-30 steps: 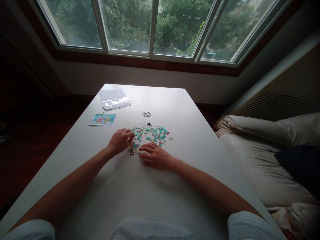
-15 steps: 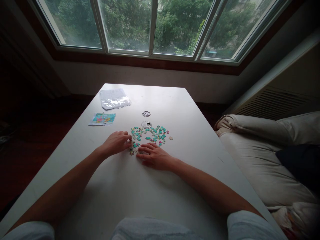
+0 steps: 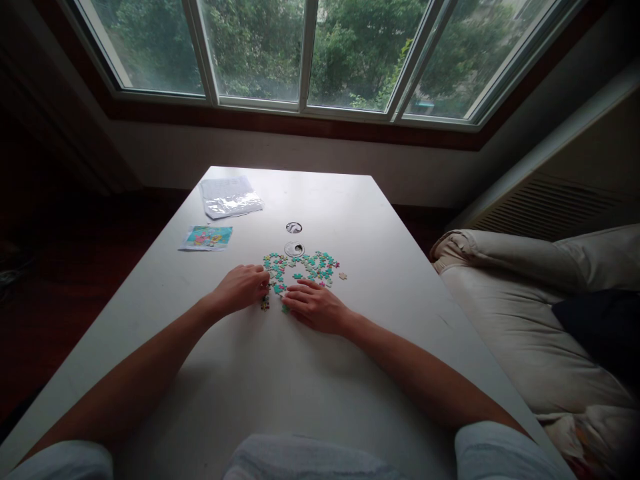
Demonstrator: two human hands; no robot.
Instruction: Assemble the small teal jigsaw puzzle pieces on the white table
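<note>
The left hand point(image 3: 243, 287) curls its fingertips onto the pieces point(image 3: 306, 265); whether it pinches one cannot be told. The right hand point(image 3: 316, 307) lies flat and released, fingers spread on the pile's near edge. The pieces lie at 12 o'clock from the hands on a white table point(image 3: 260, 387), by a grommet point(image 3: 294, 249). A card point(image 3: 207, 237) lies at 10 o'clock and a bag point(image 3: 230, 197) at 11. A sofa point(image 3: 525, 327) stands at 3 and windows point(image 3: 260, 47) at 12.
</note>
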